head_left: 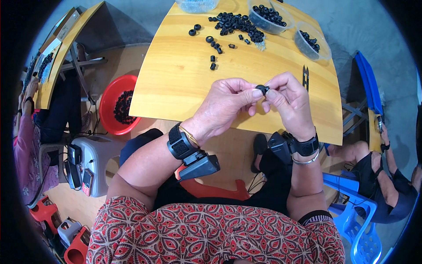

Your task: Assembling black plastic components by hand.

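Note:
Above the near part of the yellow wooden table (176, 88), my two hands meet at a small black round part (262, 89). My left hand (224, 103) pinches it between thumb and fingers from the left. From the right, my right hand (290, 103) also pinches it, thumb and fingertips closed on its edge. The fingers cover much of the part. Farther up the table lies a pile of similar black parts (235, 22), with several loose ones (212, 58) trailing toward me. Tiny clear pieces (260, 45) lie at the pile's near edge.
Two clear tubs (258, 25) (303, 47) hold black parts at the far right; another clear tub (187, 8) holds clear pieces. A flat black pronged tool (305, 78) lies right of my hands. A red basin (105, 110) stands on the left. People sit at both sides.

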The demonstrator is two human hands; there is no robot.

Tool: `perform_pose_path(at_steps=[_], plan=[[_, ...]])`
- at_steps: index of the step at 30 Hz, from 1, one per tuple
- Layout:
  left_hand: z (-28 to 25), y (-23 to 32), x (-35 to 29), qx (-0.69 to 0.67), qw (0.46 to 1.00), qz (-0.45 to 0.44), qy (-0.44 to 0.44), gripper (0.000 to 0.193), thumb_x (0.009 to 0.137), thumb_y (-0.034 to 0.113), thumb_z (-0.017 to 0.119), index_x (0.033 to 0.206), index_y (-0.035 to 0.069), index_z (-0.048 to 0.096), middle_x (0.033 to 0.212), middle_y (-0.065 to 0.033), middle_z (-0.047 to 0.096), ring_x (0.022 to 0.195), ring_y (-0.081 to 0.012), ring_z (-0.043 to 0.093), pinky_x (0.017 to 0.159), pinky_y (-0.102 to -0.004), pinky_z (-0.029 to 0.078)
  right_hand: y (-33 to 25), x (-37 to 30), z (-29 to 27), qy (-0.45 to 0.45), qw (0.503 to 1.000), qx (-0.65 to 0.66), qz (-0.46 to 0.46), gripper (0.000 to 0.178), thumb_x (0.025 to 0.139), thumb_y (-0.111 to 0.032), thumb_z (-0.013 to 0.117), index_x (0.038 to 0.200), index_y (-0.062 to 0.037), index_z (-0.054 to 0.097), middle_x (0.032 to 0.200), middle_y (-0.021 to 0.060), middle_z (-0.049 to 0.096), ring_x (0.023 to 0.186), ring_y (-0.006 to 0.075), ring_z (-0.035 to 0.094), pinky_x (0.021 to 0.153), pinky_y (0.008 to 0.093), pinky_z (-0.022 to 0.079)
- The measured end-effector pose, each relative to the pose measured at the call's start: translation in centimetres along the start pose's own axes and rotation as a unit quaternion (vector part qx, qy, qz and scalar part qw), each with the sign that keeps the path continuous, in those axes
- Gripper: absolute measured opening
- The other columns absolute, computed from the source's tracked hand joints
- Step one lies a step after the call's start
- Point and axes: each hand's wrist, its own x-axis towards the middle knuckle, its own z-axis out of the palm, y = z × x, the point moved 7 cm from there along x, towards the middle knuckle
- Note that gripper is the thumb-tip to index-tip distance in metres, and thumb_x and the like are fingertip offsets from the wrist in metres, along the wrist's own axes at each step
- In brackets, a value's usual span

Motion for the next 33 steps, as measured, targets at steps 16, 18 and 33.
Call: perform_pose_path(at_steps=[16, 18, 33], plan=[[0.5, -0.2, -0.2, 0.006, 0.996, -0.090, 0.011, 0.020, 0.084, 0.019, 0.052, 0.088, 0.000, 0.055, 0.064, -0.0010, 0.051, 0.056, -0.0085, 0.048, 0.051, -0.0218, 0.043, -2.2, 3.1, -9.2, 0.157, 0.958, -0.234, -0.059, 0.012, 0.080, -0.008, 0.053, 0.090, -0.0014, 0.052, 0.063, -0.0001, 0.051, 0.051, 0.0049, 0.047, 0.045, 0.0187, 0.039], [0.3, 0.0, -0.5, 0.033, 0.996, -0.083, 0.017, 0.021, 0.084, 0.019, 0.052, 0.089, -0.001, 0.055, 0.063, -0.0008, 0.051, 0.055, -0.0082, 0.048, 0.051, -0.0214, 0.043, -4.3, 5.7, -13.4, 0.223, 0.884, -0.408, -0.042, 0.024, 0.078, -0.017, 0.055, 0.095, 0.0000, 0.051, 0.070, 0.0112, 0.057, 0.057, 0.0180, 0.056, 0.053, 0.0274, 0.044], [-1.8, 2.4, -2.5, 0.214, 0.967, -0.110, -0.078, 0.021, 0.080, 0.021, 0.058, 0.075, 0.001, 0.059, 0.060, -0.0019, 0.055, 0.054, -0.0070, 0.051, 0.050, -0.0190, 0.043, -0.7, 16.2, 6.7, -0.193, 0.863, -0.456, -0.100, 0.017, 0.076, -0.011, 0.054, 0.090, -0.0022, 0.051, 0.058, 0.0071, 0.048, 0.053, 0.0151, 0.045, 0.053, 0.0276, 0.038]])
